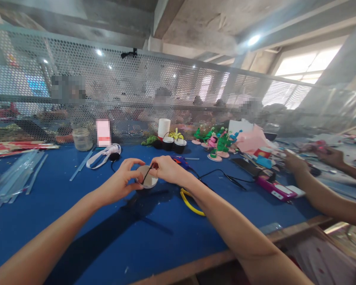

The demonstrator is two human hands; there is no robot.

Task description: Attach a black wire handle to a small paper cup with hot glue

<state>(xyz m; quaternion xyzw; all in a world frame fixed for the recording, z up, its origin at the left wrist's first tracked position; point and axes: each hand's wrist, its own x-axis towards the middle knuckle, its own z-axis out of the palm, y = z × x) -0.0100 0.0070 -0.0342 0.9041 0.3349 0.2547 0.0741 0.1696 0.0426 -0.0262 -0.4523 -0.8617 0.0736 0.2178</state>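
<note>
Above the blue table [112, 237], my left hand [123, 180] grips the rim of a small white paper cup [148, 181] held on its side, its round base toward me. My right hand [166, 169] pinches a thin black wire [146, 174] that curves across the cup's base. Both hands meet at the cup over the middle of the table. A yellow loop [190, 202] lies on the table just under my right forearm.
Clear plastic strips [14, 178] lie at the left, a white ribbon [102, 155] and a jar [82, 139] behind. Small cups with handles [173, 143], green and pink figures [221, 144] and a pink box [275, 189] stand right. Another person's hands [296, 164] work at the right. A perforated screen [178, 95] backs the table.
</note>
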